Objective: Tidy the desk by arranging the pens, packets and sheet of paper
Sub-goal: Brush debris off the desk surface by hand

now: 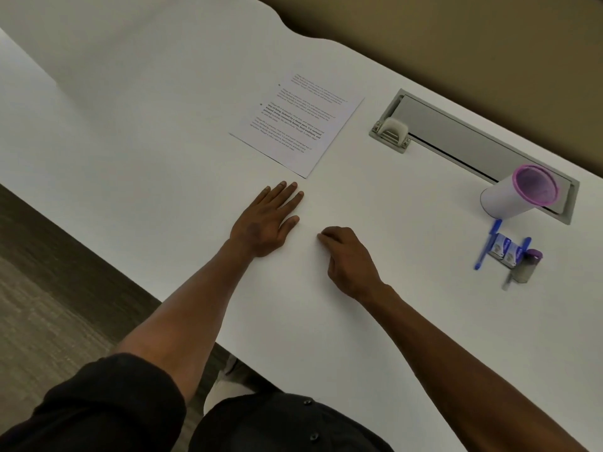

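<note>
A printed sheet of paper [298, 122] lies flat on the white desk [163, 125], just beyond my hands. My left hand [266, 220] rests palm down with fingers spread, its fingertips a little short of the sheet's near corner. Beside it, my right hand [347, 259] sits on the desk with fingers curled under and nothing in it. At the far right, two small blue and white packets [504, 254] lie side by side between blue pens [487, 244], with another pen [526, 244] behind them.
A white cup with a purple rim [518, 194] stands at the right, over the end of a grey cable hatch [456, 141] set in the desk. A small grey container with a purple cap [528, 265] lies by the packets. The desk's near edge runs diagonally past my left arm.
</note>
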`<state>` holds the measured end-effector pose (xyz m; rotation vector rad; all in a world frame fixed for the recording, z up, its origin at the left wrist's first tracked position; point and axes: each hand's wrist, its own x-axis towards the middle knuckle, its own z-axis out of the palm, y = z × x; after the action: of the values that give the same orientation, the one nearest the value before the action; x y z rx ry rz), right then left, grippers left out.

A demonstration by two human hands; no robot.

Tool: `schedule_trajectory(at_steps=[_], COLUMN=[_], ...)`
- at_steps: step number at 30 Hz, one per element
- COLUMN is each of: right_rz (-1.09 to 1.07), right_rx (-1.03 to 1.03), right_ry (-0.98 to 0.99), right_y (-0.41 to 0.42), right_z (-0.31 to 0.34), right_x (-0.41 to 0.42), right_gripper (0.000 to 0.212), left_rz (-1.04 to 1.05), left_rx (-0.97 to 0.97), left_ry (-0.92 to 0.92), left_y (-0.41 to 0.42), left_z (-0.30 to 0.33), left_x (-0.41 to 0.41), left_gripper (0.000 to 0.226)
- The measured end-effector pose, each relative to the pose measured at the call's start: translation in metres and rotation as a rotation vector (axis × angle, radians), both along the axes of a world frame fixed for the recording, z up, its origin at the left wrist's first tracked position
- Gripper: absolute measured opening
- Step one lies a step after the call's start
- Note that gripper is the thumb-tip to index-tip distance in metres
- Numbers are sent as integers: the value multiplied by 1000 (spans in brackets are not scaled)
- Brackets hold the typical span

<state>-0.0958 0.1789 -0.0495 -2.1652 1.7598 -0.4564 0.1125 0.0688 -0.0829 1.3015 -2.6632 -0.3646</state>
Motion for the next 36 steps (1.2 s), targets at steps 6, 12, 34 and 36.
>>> schedule_trajectory(at_steps=[6,12,34,36], right_rz=[-96,-81,177,165], right_rx=[54,37,207,208], right_ry=[52,180,443,423], right_y=[1,8,-41,-40], right_z=[3,2,31,29], right_x=[15,35,40,41], right_gripper=[34,37,19,13], left_rz=[63,96,105,103], left_rx=[-2,32,13,14], left_ry=[-20,-63,-47,-42], left_y=[8,12,14,15], left_z=[-1,-4,-3,-3], left_x=[-1,-5,-3,-3], left_gripper=[56,58,59,59])
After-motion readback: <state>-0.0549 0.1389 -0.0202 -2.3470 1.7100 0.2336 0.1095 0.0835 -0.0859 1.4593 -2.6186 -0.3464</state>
